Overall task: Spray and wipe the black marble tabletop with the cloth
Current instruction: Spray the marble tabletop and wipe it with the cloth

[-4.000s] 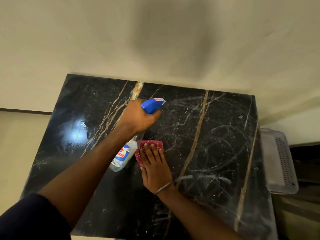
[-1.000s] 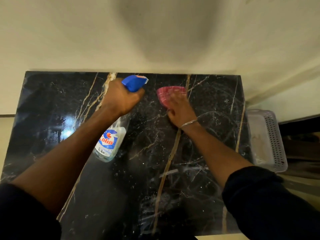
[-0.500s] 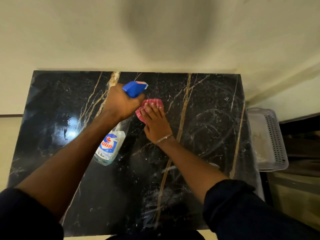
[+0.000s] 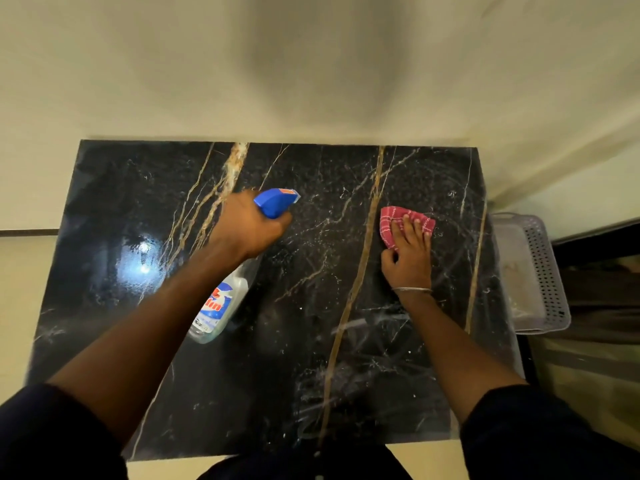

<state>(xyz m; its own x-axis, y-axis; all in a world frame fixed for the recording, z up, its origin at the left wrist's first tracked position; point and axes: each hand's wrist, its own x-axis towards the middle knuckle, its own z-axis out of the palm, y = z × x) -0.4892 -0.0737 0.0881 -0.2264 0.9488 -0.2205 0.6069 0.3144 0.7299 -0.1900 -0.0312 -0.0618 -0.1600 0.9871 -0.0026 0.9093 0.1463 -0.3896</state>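
Red checked cloth (image 4: 390,219) pressed flat under right grip (image 4: 410,254), fingers straight, on black marble desk (image 4: 304,355); left grip (image 4: 247,227) wraps clear blue-trigger spray bottle (image 4: 215,310). Risk: cloth bunching leaves streaks.

The spray bottle (image 4: 221,303) carries a label with red letters ending in "lin"; the rest is hidden.

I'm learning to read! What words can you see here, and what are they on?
"lin": red letters on the spray bottle's label; the start of the word is hidden behind the arm.
Small print lower on that label: too small to read.
No other writing shows.
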